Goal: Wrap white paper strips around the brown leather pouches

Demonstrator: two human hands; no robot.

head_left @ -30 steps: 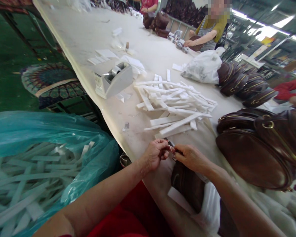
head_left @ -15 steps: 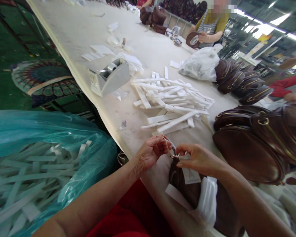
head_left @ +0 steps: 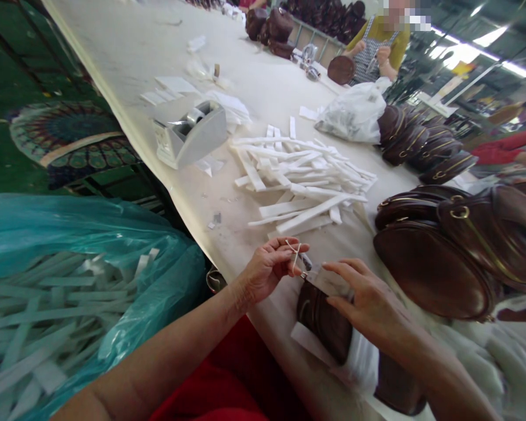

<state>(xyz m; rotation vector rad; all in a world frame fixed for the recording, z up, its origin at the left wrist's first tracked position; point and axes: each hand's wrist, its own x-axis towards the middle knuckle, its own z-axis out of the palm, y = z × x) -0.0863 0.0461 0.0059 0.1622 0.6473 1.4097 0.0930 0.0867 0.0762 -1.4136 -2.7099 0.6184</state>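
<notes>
My left hand (head_left: 272,266) pinches a thin white string (head_left: 296,251), which is looped around its fingertips above the metal ring of a dark brown leather bag (head_left: 322,318). Close by on the right is my right hand (head_left: 368,298), thumb and fingers apart. A pale hang tag (head_left: 333,282), blurred, shows between that thumb and forefinger; they do not appear closed on it. The bag lies on the table under both hands. Clear plastic wrap (head_left: 362,362) goes around its middle, and a white strip (head_left: 311,345) lies along its near side.
White foam strips (head_left: 307,175) are heaped beyond my hands, with a tape dispenser (head_left: 193,134) to their left. Brown bags (head_left: 438,263) stand at the right. A teal plastic sack (head_left: 158,275) of strips is at the left. A co-worker (head_left: 377,52) stands across the table.
My right hand has opened and moved slightly right, away from the string. The tag has swung up from the bag's side. My left hand still pinches the string, its loop now clearer.
</notes>
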